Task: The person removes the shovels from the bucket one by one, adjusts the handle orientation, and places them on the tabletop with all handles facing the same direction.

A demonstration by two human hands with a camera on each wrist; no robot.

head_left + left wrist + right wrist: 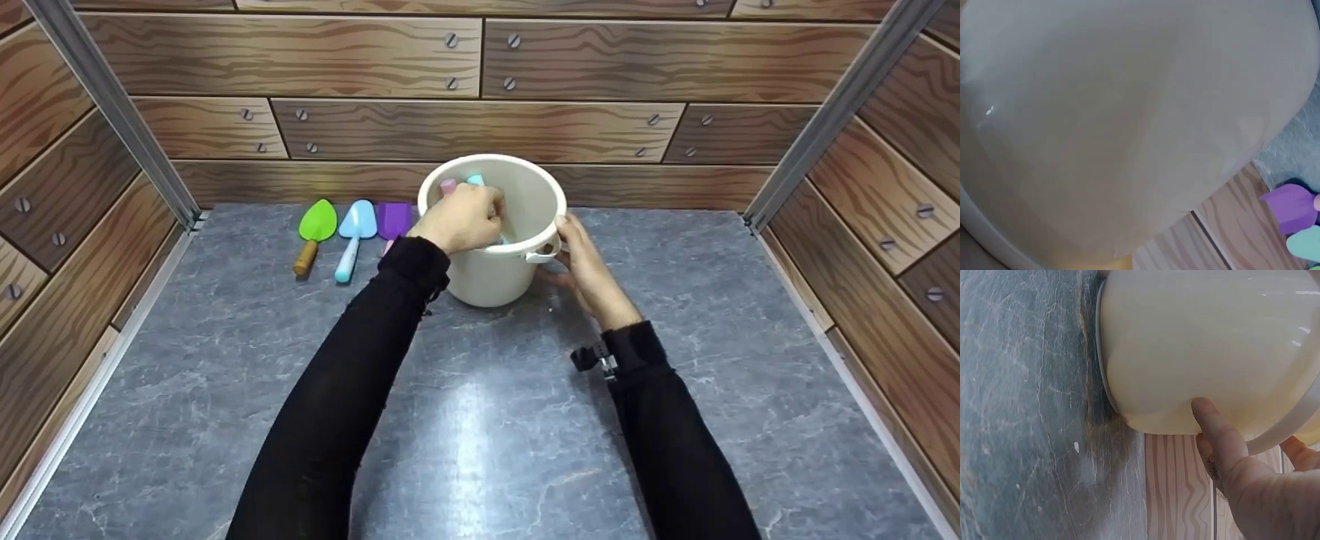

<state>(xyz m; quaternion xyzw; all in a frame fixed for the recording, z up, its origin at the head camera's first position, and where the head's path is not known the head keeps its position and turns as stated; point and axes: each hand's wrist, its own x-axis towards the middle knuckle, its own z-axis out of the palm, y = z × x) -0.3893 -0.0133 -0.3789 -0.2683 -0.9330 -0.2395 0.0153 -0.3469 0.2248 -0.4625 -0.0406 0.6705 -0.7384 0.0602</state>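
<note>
The bucket [495, 270] is cream. Beside it lie a green trowel [316, 222], a light-blue shovel [357, 222] and a purple spade [394, 219]. The tabletop [480, 420] is grey marble; the sleeves [352, 390] are black.

One bucket [495, 262], three toy shovels [355, 236] beside it, two hands [461, 219].

Grey marble-pattern tabletop [480, 450], enclosed at 9, 12 and 3 o'clock by wood-grain wall panels [375, 127] with screw heads, metal posts [112, 105] at the two far corners. Three toy garden tools lie side by side at about 10 o'clock on the tabletop, blades toward the back wall: green trowel [315, 225] with wooden handle, blue trowel [355, 229] just to its right, then purple spade [394, 220]. The left wrist view shows the purple blade [1292, 205] at 4 o'clock, edge of frame.
</note>
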